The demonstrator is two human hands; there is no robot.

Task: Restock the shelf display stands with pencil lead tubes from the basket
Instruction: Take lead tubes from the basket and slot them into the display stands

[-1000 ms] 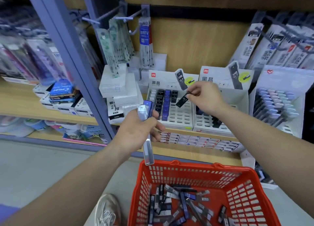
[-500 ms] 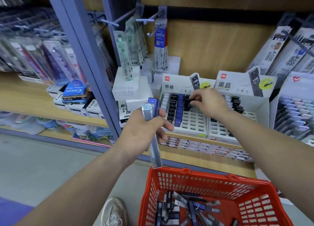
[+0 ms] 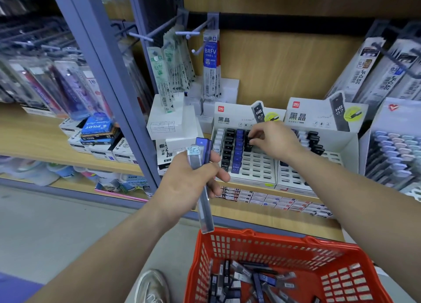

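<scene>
Wooden shelf edge (image 3: 284, 220) between basket rim (image 3: 284, 240) and display stand (image 3: 257, 170)

Basket (image 3: 284, 240) and shoe (image 3: 151, 286) cut off at the bottom edge; left-shelf pen packets (image 3: 68, 86) blurred beyond reading.

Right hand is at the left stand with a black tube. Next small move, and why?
Probably push the black tube down until it seats, then let go. The right hand pinches it near the top of the column just right of the blue one in the left display stand, with empty slots below it. The left hand grips spare tubes, so another can follow.
</scene>
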